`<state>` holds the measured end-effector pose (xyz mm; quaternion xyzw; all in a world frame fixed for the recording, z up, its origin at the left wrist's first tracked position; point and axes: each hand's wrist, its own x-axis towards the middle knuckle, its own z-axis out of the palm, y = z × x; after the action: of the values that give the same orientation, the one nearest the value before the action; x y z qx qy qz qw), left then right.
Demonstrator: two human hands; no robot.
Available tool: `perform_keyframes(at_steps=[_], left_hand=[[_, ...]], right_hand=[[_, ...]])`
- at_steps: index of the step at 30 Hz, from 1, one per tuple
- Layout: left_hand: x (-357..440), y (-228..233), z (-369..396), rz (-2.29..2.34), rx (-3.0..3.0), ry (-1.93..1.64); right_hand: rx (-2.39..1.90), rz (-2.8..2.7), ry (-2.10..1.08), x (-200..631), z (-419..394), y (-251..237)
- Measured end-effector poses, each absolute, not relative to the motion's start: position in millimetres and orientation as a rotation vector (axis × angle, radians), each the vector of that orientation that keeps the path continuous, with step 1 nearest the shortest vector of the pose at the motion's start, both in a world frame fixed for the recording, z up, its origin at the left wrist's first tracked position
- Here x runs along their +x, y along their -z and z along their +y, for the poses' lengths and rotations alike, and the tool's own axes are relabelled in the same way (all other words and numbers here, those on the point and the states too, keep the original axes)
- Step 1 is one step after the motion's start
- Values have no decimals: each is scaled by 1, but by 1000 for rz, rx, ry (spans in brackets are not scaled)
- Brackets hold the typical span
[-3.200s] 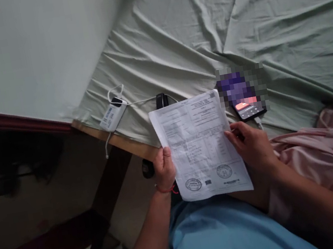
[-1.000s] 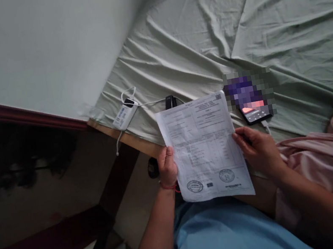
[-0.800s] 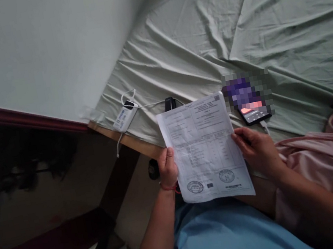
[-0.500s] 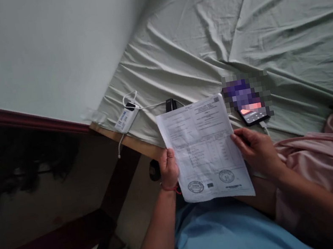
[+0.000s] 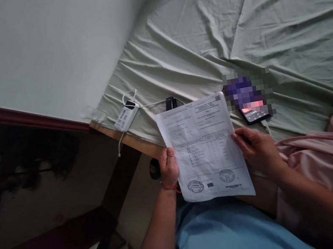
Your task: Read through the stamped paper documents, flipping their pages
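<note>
The printed sheet [image 5: 204,148] sits low of centre in the head view, held up over the lap, tilted slightly, face toward the person, so it can be read. The left hand [image 5: 168,168] is at 9 o'clock of the sheet, fingers curled behind, thumb pressed on the front of the left margin: pinching the paper. The right hand [image 5: 258,152] is at 3 o'clock, thumb laid on the right edge, fingers behind: also pinching the paper. A grip on both sides keeps the thin page flat. The bottom corners hang free.

The phone [image 5: 252,111], screen lit, lies on the green bedsheet [image 5: 263,17] at 1 o'clock of the sheet, just beside its top right corner, with a cable at its lower end. The white power bank [image 5: 125,116] with its looped cord is at 10 o'clock, near the wooden bed edge [image 5: 131,141]. A small black item [image 5: 170,102] peeks out at 12 o'clock, touching the paper's top edge in view; whether it really touches cannot be told. Pink fabric [image 5: 327,160] lies at 4 o'clock, under the right forearm.

Open room: wrinkled bedsheet from 12 to 2 o'clock. The wall [image 5: 43,47] closes off 10 to 11 o'clock. Dark floor drops away past the bed edge at 8 o'clock.
</note>
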<state>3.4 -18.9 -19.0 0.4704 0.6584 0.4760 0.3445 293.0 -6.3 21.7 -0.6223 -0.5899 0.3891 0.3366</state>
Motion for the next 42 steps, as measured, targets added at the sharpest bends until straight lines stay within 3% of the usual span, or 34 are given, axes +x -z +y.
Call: perform_keyframes(at_steps=[42], left_hand=[[10,11,-16,1684,1278,-1223]], right_hand=[[-1531,-1447,-1115,291,-7,-22]])
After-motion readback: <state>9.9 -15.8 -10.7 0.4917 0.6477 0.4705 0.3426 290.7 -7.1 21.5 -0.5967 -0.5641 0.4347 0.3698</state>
